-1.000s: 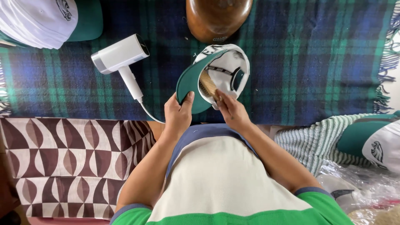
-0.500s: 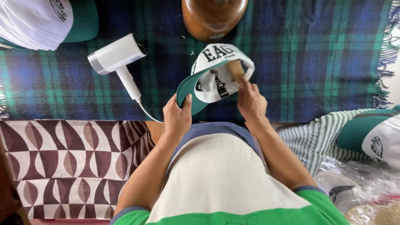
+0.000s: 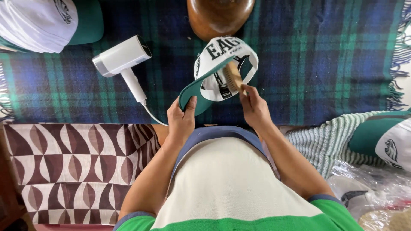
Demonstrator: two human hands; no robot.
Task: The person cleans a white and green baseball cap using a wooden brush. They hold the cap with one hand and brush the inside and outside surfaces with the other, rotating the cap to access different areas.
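Observation:
My left hand (image 3: pixel 182 119) grips the green brim of a white and green cap (image 3: pixel 214 64), held tilted above the plaid blanket (image 3: pixel 321 60). My right hand (image 3: pixel 253 107) holds a small wooden brush (image 3: pixel 233 77) whose bristles reach inside the cap's crown. The cap's lettered white front faces up and away from me.
A white handheld steamer (image 3: pixel 122 57) with a cord lies left of the cap. A brown wooden dome form (image 3: pixel 218 15) stands at the top. More caps lie at the top left (image 3: pixel 38 21) and right (image 3: pixel 387 141). A brown patterned cloth (image 3: pixel 72 167) and plastic bags (image 3: pixel 368 192) flank my body.
The cap has turned so its lettered front shows. My right hand shifted from the cap's rim and now pushes the brush inside the crown; the left hand keeps the brim.

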